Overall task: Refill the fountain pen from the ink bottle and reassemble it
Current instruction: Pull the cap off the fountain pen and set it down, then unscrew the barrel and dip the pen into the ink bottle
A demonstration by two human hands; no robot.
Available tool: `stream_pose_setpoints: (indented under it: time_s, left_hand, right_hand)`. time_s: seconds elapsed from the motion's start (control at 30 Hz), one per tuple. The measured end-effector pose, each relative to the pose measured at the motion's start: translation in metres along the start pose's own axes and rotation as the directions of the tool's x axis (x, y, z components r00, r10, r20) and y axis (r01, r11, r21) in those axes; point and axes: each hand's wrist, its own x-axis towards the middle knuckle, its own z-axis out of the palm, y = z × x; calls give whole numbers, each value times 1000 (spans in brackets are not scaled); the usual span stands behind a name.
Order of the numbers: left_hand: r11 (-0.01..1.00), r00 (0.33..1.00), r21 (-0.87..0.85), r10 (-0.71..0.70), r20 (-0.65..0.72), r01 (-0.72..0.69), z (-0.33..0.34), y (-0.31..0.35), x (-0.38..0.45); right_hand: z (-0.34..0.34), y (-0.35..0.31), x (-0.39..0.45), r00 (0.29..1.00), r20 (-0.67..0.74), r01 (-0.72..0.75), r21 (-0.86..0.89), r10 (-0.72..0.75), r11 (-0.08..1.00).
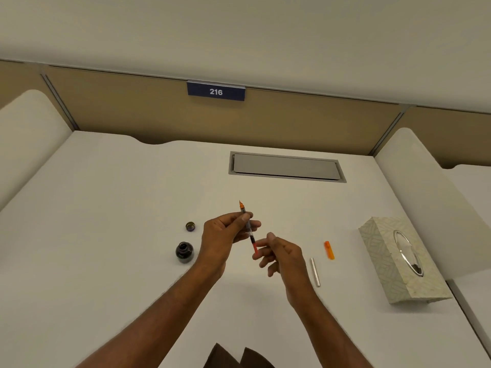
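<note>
My left hand (pixel 225 235) grips the fountain pen's front section (pixel 249 227), nib pointing up and away, with its clear converter hanging below. My right hand (pixel 279 252) pinches the red knob at the converter's lower end between thumb and forefinger. The open ink bottle (pixel 184 252) stands on the white desk to the left of my left wrist, and its cap (pixel 190 226) lies just behind it. To the right of my right hand lie the silver pen barrel (pixel 315 272) and, farther right, the orange pen cap (pixel 329 250).
A patterned tissue box (pixel 398 261) sits at the right side of the desk (pixel 106 235). A grey cable hatch (pixel 285 167) is set into the desk behind the hands. Padded partitions rise at both sides, and a back panel bears the sign 216 (pixel 215 91).
</note>
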Motion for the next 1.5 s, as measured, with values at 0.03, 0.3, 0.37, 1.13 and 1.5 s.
stream_pose_setpoints:
  time_s: [0.03, 0.3, 0.37, 1.13, 1.5]
  left_hand:
    - [1000, 1000, -7, 8, -14, -8, -5, 2, 1]
    - [999, 995, -19, 27, -101, -29, -49, 9, 12]
    - [999, 995, -27, 18, -99, -21, -61, 8, 15]
    - [984, 991, -179, -3, -132, -21, -121, -11, 49]
    - [982, 988, -187, 7, -154, -36, -126, -28, 63]
  right_hand:
    - [8, -1, -4, 1000, 21, -8, -1, 8, 1000]
    - [59, -4, -15, 999, 27, 21, -39, -20, 999]
    - [69, -4, -12, 1000, 17, 6, -41, -6, 999]
    - [125, -7, 34, 989, -148, 28, 35, -22, 999]
    - [133, 4, 57, 984, -162, 87, 49, -78, 995]
